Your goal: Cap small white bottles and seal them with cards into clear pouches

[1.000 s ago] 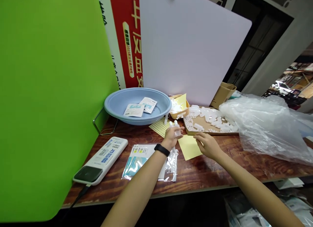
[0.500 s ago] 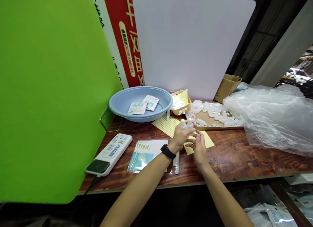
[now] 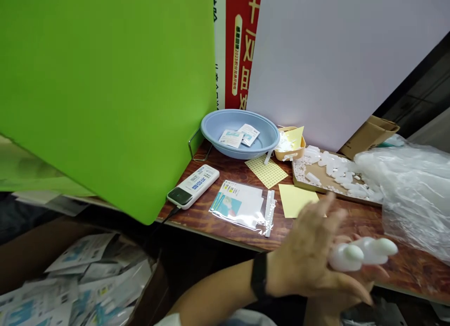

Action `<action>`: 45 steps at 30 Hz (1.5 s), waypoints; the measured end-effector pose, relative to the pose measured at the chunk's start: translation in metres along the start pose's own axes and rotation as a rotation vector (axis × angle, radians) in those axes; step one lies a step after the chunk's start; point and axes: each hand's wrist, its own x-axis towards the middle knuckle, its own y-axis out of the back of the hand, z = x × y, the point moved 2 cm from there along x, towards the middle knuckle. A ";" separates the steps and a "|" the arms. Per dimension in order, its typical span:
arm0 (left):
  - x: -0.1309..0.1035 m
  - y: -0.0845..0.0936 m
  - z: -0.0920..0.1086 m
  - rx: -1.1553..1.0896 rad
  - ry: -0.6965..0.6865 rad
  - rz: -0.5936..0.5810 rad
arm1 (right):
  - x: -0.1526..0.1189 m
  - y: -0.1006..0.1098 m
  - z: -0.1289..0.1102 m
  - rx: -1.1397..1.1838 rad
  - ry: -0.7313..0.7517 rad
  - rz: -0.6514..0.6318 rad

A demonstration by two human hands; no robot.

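Two small white capped bottles (image 3: 373, 251) lie side by side, caps pointing right, above the table's front edge. My right hand (image 3: 377, 272) is under and behind them, partly hidden, with its fingertips showing around the bottles. My left hand (image 3: 309, 251), with a black band on the wrist, is in front of it, smeared by motion. Its fingers are stretched out and spread, and its thumb reaches below the bottles. Left of the hands, a clear zip bag (image 3: 242, 206) with a printed white and teal card lies flat on the table.
A blue basin (image 3: 211, 138) holds two printed packets. Near it are a sticker sheet (image 3: 266, 171), a yellow sheet (image 3: 293, 199), a small tan basket (image 3: 297, 153), a cardboard tray (image 3: 298, 178) of white plastic parts, and a power bank (image 3: 200, 181). A carton of bagged packets (image 3: 77, 284) stands lower left.
The view has turned left and down, bringing the carton in. Both hands have come closer to me, off the yellow sheet. The bottles have passed from my left hand to my right.
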 end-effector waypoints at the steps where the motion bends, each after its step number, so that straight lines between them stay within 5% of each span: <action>1: -0.017 -0.001 -0.013 0.176 0.043 0.010 | -0.003 0.007 0.001 0.043 -0.024 0.109; 4: -0.073 -0.003 -0.055 0.561 0.276 -0.088 | -0.013 0.025 0.014 0.149 -0.171 0.320; 7: -0.123 0.001 -0.070 0.712 0.245 -0.165 | -0.027 0.036 0.036 0.050 -0.324 0.242; 12: -0.159 0.022 -0.051 0.645 0.245 0.168 | -0.063 0.026 0.050 0.027 -0.445 -0.024; 16: -0.159 0.023 -0.046 0.417 0.338 0.408 | -0.080 -0.005 0.033 0.090 -0.425 -0.227; 21: -0.154 0.010 -0.032 0.353 0.248 0.334 | -0.075 -0.027 0.005 0.031 -0.289 -0.305; 26: -0.146 -0.002 -0.011 0.412 0.088 0.172 | -0.061 -0.018 -0.006 -0.045 -0.247 -0.262; 33: -0.127 -0.020 0.013 0.478 0.032 0.108 | -0.057 -0.016 0.004 0.246 -0.260 -0.311; 39: -0.115 -0.010 0.030 0.563 -0.089 -0.050 | -0.056 0.000 0.014 0.388 -0.310 -0.363; 45: -0.087 0.007 0.006 0.706 -0.395 0.123 | -0.051 0.019 0.000 0.299 -0.097 -0.388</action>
